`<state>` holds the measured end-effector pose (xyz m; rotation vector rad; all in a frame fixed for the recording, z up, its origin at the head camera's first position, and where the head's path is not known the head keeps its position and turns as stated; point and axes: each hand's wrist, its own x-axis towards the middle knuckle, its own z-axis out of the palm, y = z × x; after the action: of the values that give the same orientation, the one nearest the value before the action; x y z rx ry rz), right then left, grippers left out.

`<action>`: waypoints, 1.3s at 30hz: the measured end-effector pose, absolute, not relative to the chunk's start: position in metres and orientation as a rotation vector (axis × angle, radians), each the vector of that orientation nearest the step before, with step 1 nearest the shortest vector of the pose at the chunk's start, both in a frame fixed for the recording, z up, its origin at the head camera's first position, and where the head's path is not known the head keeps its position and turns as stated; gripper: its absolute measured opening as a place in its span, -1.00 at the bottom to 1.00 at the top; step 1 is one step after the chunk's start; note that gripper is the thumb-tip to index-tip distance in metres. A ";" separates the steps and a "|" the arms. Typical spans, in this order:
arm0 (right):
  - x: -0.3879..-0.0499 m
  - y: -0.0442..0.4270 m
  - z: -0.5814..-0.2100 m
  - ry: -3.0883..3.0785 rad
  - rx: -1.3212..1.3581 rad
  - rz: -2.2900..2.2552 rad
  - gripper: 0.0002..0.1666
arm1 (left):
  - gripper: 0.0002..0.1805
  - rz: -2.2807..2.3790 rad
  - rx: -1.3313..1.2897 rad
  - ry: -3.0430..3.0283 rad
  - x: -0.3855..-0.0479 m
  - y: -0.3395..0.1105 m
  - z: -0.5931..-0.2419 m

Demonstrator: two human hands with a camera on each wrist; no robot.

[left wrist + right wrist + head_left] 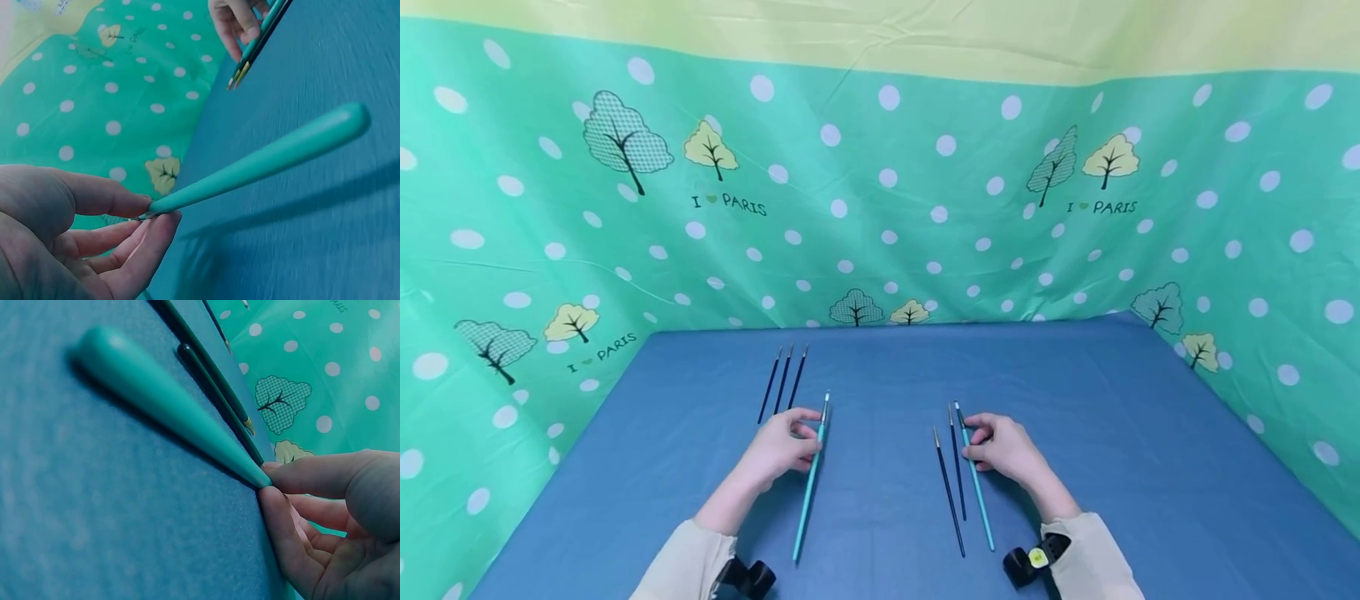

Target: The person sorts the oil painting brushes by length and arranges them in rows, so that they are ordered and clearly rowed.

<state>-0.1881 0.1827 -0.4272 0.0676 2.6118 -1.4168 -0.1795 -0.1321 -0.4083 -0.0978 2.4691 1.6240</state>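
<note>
My left hand [786,446] pinches a teal paintbrush [808,498] between thumb and fingers, its bristles pointing away from me. In the left wrist view that brush's thick handle [269,159] is raised off the cloth, with a shadow below it. A second teal paintbrush [980,493] is pinched by my right hand [1006,450], its handle [150,390] close above the cloth. Just left of it lie two dark blue paintbrushes [950,490], roughly parallel. Beyond my left hand, three more dark paintbrushes [783,379] lie side by side, their lower ends partly hidden by the hand.
Blue cloth [880,375] covers the table. A green polka-dot curtain [880,192] with printed trees hangs behind the table and along its sides. Each wrist wears a black camera, the right one [1026,565] bearing a yellow label.
</note>
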 end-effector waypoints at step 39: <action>-0.188 0.182 -0.426 2.614 0.060 -1.420 -0.46 | -0.49 1.490 -0.206 2.526 -0.159 -0.205 -0.412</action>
<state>-0.1881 0.1824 -0.4261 0.0602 2.6137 -1.4200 -0.1588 -0.2050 -0.4120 -0.2058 2.5260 1.4897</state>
